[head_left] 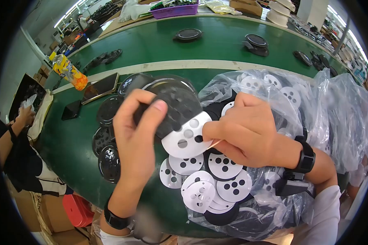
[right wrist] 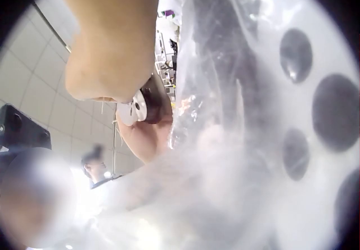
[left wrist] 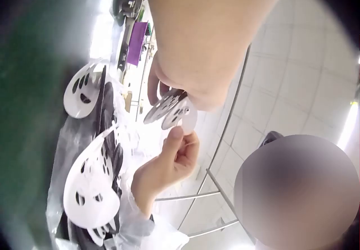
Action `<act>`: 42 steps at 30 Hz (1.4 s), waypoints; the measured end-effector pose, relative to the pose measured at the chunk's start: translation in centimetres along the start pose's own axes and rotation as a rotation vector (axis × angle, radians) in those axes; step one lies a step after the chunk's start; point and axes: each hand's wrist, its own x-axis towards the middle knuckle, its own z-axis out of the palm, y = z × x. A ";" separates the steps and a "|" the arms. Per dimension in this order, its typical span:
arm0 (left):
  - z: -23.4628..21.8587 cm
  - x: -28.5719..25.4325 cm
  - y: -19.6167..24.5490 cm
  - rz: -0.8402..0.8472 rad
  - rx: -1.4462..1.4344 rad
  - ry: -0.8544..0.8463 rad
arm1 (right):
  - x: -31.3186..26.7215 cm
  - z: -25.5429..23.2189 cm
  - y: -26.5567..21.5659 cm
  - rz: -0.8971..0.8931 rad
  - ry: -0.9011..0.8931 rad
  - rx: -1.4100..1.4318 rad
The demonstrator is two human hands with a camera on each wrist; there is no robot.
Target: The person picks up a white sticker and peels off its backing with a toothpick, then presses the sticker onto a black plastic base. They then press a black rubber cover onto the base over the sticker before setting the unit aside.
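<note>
My left hand (head_left: 137, 130) grips a dark round disc (head_left: 180, 108) by its left side, thumb across its face. A white round sheet with holes (head_left: 182, 143) covers the disc's lower part. My right hand (head_left: 245, 130) pinches at the right edge of that sheet, and a thin pale sliver (head_left: 215, 143) sticks out by its fingers. In the left wrist view, the white layers (left wrist: 175, 112) stand partly apart between both hands. Below them lie several white-faced discs with holes (head_left: 198, 196), loosely piled on a clear plastic bag (head_left: 265, 208).
Glossy black round parts (head_left: 109, 163) line the left of the green table (head_left: 73, 143). A phone (head_left: 100, 87) and an orange drink bottle (head_left: 69, 71) lie behind them. Further back, black parts (head_left: 188, 34) sit on a green belt. Another person's hand (head_left: 25, 116) is at far left.
</note>
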 end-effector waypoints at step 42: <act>-0.4 0.5 0.5 -0.137 -0.311 -0.284 | 0.1 -0.4 1.1 0.550 -0.068 0.991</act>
